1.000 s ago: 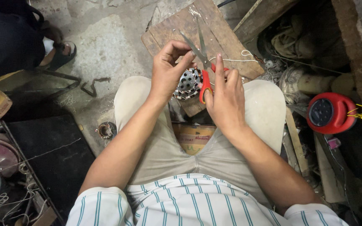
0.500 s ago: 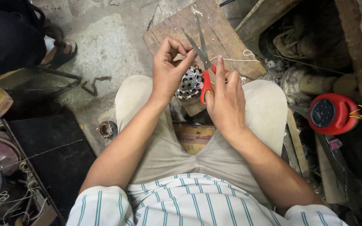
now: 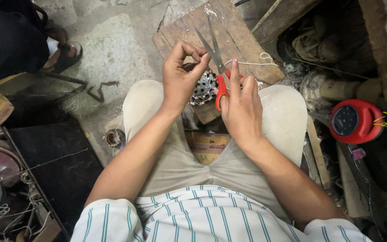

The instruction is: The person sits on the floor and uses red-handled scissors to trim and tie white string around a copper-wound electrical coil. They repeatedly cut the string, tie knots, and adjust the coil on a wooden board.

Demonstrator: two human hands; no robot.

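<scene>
- Round metal motor core (image 3: 204, 87) with copper windings, low between the two hands, above the knees and over the near edge of a wooden board (image 3: 229, 40).
- Left hand (image 3: 182, 76) just left of the core, thumb and fingertips pinched together above it; too small to tell what sits in the pinch.
- Right hand (image 3: 242, 105) just right of the core, fingers curled through the red handles of scissors (image 3: 216, 58), index finger raised straight.
- Scissor blades slightly parted, pointing far and left over the board.
- White string (image 3: 258, 60) lying on the board, right of the blades.
- Beige trousers (image 3: 175, 157) and striped shirt (image 3: 211, 217) nearest.
- Red round reel (image 3: 354, 121) with yellow cord, far right on the floor.
- Small cardboard box (image 3: 209, 145) on the floor between the legs.
- Another person's sandalled foot (image 3: 63, 54), far left.
</scene>
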